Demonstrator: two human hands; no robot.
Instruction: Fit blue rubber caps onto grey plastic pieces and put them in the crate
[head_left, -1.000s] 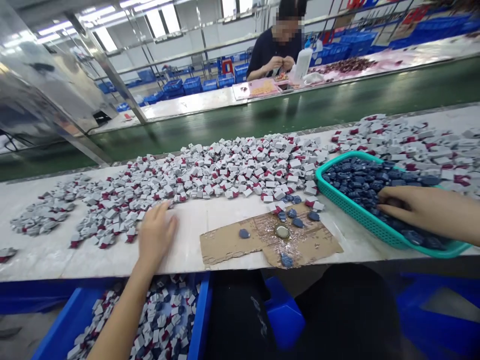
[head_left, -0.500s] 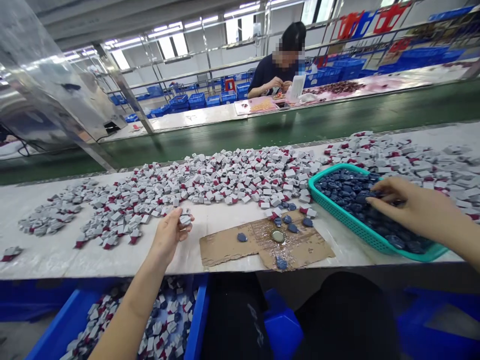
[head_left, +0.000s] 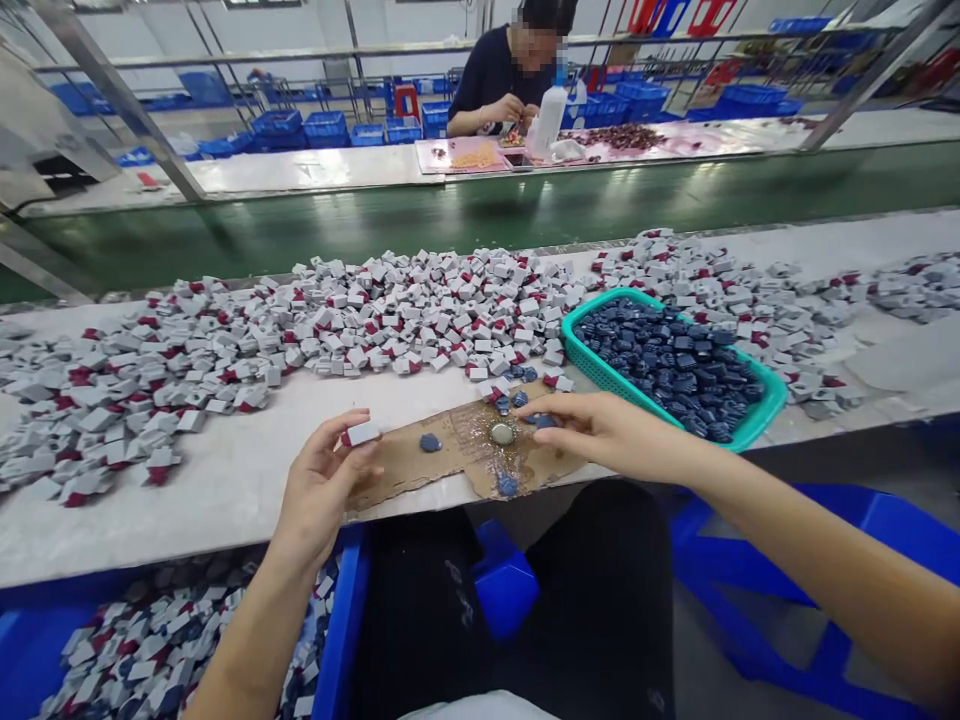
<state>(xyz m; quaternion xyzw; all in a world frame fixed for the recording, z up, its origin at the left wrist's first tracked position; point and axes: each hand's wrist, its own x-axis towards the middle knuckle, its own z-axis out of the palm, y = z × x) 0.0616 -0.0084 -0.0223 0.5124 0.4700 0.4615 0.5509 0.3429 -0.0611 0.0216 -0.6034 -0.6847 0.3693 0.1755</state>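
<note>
My left hand point(head_left: 319, 480) pinches a small white and dark-red plastic piece point(head_left: 365, 432) between thumb and fingers, at the left end of a torn cardboard sheet point(head_left: 401, 460). Over the sheet's right end, my right hand point(head_left: 600, 430) has thumb and forefinger closed on a small dark blue piece point(head_left: 545, 422). Beside those fingertips a round, bottle-cap-like disc point(head_left: 502, 432) sits in a wet, shiny patch. Several loose dark blue pieces lie on the cardboard, one of them point(head_left: 430, 442) nearer my left hand.
A green basket point(head_left: 611, 378) of dark blue pieces stands at right. White and dark-red pieces point(head_left: 420, 310) are heaped along the table. Below the edge at left is a blue bin point(head_left: 341, 610) of pieces. Beyond a green belt point(head_left: 315, 220), another person point(head_left: 487, 85) sits working.
My right hand has left the basket and come over the cardboard with a dark blue piece. My left hand has turned its piece to show a white face. The camera view has tilted down.
</note>
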